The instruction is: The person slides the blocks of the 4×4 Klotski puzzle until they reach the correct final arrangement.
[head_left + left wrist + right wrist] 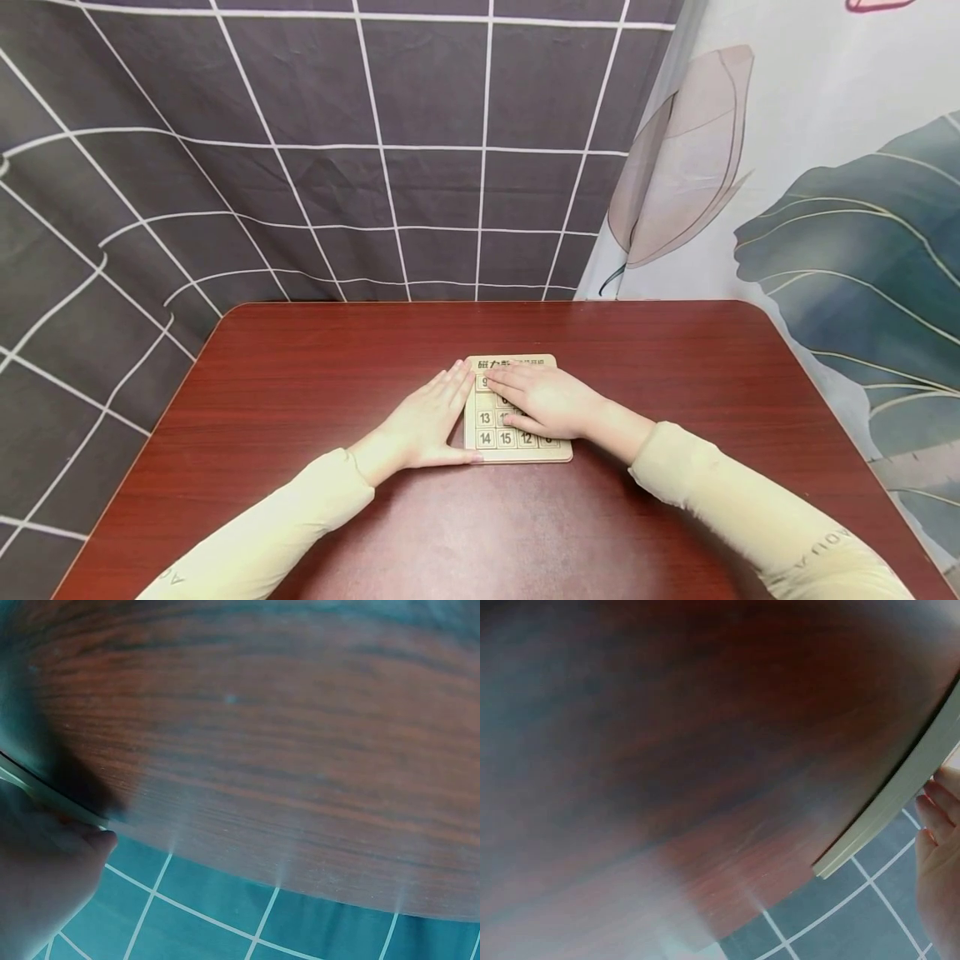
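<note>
A pale wooden number slide puzzle [517,456] lies on the table, with dark lettering along its far edge. Numbered tiles such as 13, 14, 15 and 12 [527,438] show in its frame, and a bare gap lies left of the 6. My left hand [427,421] rests against the left side, fingers straight and thumb at the near left corner. Over the upper and right tiles lies my right hand [551,402], its fingers extended and hiding several of them. In the right wrist view the puzzle's side edge [892,802] shows beside the fingers [937,817].
The reddish-brown wooden table [315,358] has rounded far corners. Behind it hangs a dark grey curtain [315,183] with white grid lines. A white curtain [787,333] with large leaf prints hangs at the right.
</note>
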`<action>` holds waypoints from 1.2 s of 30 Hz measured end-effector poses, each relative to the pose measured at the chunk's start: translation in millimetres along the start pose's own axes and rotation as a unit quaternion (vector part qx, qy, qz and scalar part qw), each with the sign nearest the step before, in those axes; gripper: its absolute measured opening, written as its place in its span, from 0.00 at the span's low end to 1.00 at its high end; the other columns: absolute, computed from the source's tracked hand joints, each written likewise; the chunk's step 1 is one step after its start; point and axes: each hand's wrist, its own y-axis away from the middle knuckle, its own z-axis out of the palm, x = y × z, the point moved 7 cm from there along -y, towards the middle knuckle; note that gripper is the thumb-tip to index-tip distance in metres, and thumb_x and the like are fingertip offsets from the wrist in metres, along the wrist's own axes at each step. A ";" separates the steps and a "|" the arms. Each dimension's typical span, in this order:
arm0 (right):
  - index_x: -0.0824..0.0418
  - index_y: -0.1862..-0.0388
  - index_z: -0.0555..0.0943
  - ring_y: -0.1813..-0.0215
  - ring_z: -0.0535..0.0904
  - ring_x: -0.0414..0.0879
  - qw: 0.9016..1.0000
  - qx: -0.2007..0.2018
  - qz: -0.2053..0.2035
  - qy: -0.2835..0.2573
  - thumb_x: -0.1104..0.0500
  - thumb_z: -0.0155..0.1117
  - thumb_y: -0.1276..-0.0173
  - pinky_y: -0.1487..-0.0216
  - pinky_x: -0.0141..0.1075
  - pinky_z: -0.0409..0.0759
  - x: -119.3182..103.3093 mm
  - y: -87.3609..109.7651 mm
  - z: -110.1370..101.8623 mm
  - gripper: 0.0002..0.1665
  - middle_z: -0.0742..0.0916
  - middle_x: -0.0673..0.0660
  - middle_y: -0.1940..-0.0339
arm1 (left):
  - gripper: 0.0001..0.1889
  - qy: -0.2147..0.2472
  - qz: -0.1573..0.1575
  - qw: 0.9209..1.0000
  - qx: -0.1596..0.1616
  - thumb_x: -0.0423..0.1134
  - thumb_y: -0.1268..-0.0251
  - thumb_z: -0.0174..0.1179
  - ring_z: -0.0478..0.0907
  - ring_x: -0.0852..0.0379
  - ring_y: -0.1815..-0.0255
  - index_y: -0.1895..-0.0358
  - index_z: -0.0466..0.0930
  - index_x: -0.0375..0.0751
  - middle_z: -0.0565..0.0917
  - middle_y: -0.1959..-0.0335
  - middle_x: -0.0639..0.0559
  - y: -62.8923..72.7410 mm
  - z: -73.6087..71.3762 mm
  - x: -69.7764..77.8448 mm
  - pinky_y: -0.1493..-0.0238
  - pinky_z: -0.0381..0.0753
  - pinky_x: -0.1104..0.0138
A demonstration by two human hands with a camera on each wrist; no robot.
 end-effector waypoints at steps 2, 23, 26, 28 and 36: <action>0.66 0.22 0.73 0.20 0.74 0.56 1.000 -0.001 0.001 -0.002 0.45 0.60 0.20 0.18 0.50 0.72 -0.1 0.4 0.2 0.37 0.77 0.60 0.20 | 0.63 -0.001 0.001 1.000 0.001 0.78 0.34 0.56 0.47 0.41 0.10 0.15 0.48 0.28 0.51 0.12 0.34 -0.2 -0.4 0.1 0.10 0.54 0.54; 0.64 0.21 0.71 0.21 0.75 0.52 0.994 0.045 -0.099 0.017 0.41 0.58 0.19 0.20 0.47 0.75 -36.5 30.3 1.3 0.39 0.78 0.59 0.21 | 0.62 0.004 0.006 1.000 0.004 0.75 0.34 0.57 0.47 0.40 0.10 0.15 0.48 0.27 0.48 0.12 0.33 0.3 0.7 -0.5 0.11 0.54 0.52; 0.63 0.21 0.72 0.22 0.76 0.51 0.994 0.046 -0.101 0.023 0.41 0.57 0.19 0.21 0.46 0.76 -36.4 29.2 1.1 0.38 0.79 0.59 0.22 | 0.62 0.010 0.005 1.000 0.004 0.76 0.34 0.57 0.46 0.40 0.10 0.15 0.47 0.27 0.48 0.12 0.33 0.7 1.0 -0.5 0.10 0.54 0.53; 0.63 0.21 0.72 0.22 0.77 0.51 0.994 0.046 -0.099 0.023 0.41 0.57 0.19 0.21 0.46 0.76 -35.8 27.8 0.7 0.38 0.80 0.59 0.23 | 0.62 0.012 0.006 1.000 0.006 0.75 0.34 0.58 0.47 0.40 0.10 0.15 0.48 0.27 0.48 0.12 0.33 0.7 1.4 -0.6 0.11 0.54 0.52; 0.64 0.21 0.72 0.20 0.74 0.52 0.998 0.020 -0.054 0.019 0.42 0.59 0.19 0.19 0.46 0.74 -24.1 16.7 2.2 0.38 0.77 0.58 0.20 | 0.62 0.010 0.008 1.000 0.012 0.75 0.34 0.58 0.49 0.40 0.10 0.16 0.50 0.26 0.51 0.13 0.33 0.4 -0.2 0.3 0.11 0.57 0.52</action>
